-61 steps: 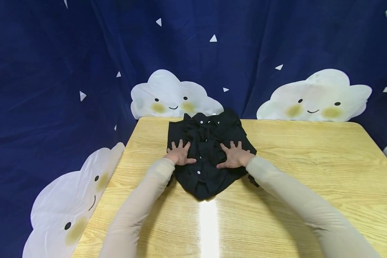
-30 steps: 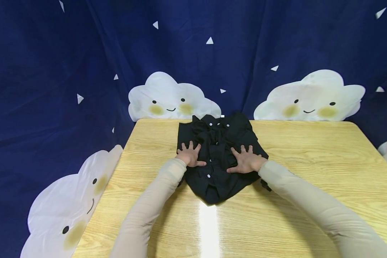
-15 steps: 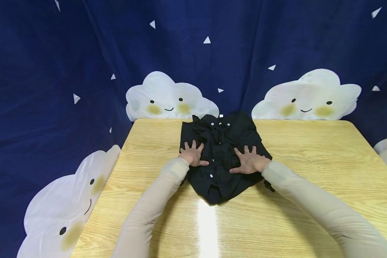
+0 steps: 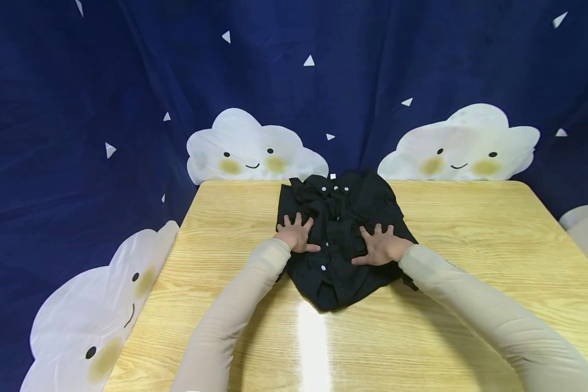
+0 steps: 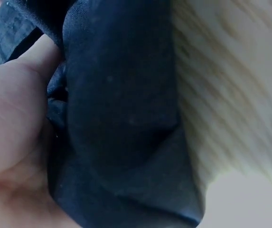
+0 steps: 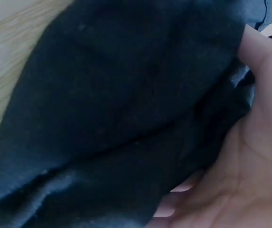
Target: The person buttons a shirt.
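Note:
A black button-up shirt [image 4: 343, 275] lies crumpled on the wooden table, its white buttons showing down the middle and near the collar. On its left part rests my left hand [image 4: 295, 236], fingers spread. My right hand [image 4: 379, 247] lies the same way on the right part, thumb toward the button line. In the left wrist view a fold of black cloth [image 5: 121, 114] stands beside the left palm [image 5: 10, 118]. Cloth [image 6: 112, 104] also covers much of the right wrist view, next to the right palm [image 6: 249, 156], with some fingers partly behind it.
The light wooden table [image 4: 480, 245] reaches out on both sides of the shirt. Behind it hangs a dark blue curtain [image 4: 274, 71] with white triangles and smiling clouds [image 4: 255, 144]. A bright light reflection runs down the table's near part.
Both hands and the shirt sit further right in the head view than two seconds ago, and the camera has turned slightly. The hands stay spread on the cloth throughout.

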Motion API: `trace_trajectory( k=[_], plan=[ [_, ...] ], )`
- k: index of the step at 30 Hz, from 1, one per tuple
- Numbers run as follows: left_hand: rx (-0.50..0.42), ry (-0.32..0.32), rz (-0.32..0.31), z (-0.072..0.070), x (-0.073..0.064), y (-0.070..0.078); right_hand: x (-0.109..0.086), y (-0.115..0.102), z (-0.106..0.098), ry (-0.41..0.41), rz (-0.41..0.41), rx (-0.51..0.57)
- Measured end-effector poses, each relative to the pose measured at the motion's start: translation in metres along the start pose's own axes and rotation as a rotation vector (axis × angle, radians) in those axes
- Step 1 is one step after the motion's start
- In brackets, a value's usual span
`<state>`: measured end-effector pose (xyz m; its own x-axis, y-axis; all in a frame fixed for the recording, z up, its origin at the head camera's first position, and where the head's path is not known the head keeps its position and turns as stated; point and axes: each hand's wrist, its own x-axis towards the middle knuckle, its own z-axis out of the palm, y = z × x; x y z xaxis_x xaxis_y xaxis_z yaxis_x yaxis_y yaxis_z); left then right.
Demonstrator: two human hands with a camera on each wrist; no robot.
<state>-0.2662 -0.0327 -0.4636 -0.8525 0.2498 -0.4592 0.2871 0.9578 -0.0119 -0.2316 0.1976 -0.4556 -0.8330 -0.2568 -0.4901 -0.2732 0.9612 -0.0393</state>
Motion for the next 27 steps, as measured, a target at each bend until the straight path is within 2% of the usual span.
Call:
trace_trajectory(
  k=[7, 12, 16, 19, 22, 25, 27],
  plan=[
    [0.003, 0.002, -0.005, -0.001, 0.001, 0.005, -0.002, 0.003, -0.001, -0.007, -0.005, -0.018],
    [-0.002, -0.003, 0.002, -0.003, 0.001, 0.008, -0.006, 0.007, -0.007, -0.04, 0.0, -0.007],
    [-0.019, -0.003, 0.022, -0.004, 0.0, 0.007, -0.009, 0.017, -0.02, -0.057, -0.062, 0.067],
    [-0.072, 0.013, 0.05, -0.006, 0.0, 0.004, -0.008, 0.029, -0.03, -0.023, -0.123, 0.169],
    [-0.162, 0.055, 0.073, -0.008, 0.0, -0.002, -0.004, 0.04, -0.035, 0.049, -0.142, 0.241],
    [-0.226, 0.098, 0.078, -0.01, 0.003, -0.007, 0.001, 0.048, -0.036, 0.116, -0.114, 0.216],
    [-0.228, 0.116, 0.074, -0.01, 0.005, -0.01, 0.005, 0.052, -0.036, 0.135, -0.105, 0.168]
  ],
)
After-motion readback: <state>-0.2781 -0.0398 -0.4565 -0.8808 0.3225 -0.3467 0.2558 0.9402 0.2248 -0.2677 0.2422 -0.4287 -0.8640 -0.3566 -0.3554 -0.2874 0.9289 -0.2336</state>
